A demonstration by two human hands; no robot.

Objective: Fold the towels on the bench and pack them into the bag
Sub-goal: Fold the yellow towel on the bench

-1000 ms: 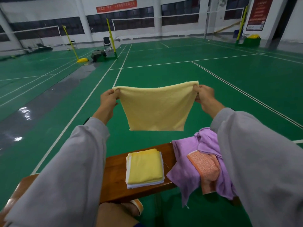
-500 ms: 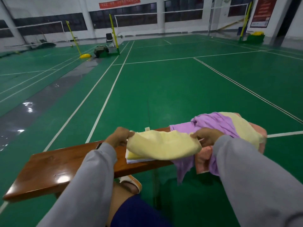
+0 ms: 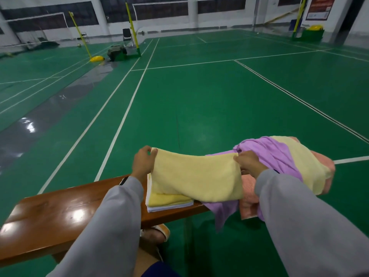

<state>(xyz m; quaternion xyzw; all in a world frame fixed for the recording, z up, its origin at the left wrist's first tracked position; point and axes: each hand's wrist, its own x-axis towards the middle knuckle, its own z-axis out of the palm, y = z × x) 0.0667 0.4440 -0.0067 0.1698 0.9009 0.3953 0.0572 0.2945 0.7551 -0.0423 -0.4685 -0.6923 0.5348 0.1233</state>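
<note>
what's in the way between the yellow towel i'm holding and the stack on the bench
Nothing visible. The left hand and right hand pinch the yellow towel by its top corners over the stack, its lower part draping onto it. Its right end overlaps the purple towel.

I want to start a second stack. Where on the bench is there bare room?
Bare wood runs from the folded stack leftward to the bench end, crossed only by the left sleeve. Right of the stack is crowded: the loose towels cover it.

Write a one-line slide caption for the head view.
Left hand and right hand pinch a yellow towel over the folded stack on the bench.
</note>
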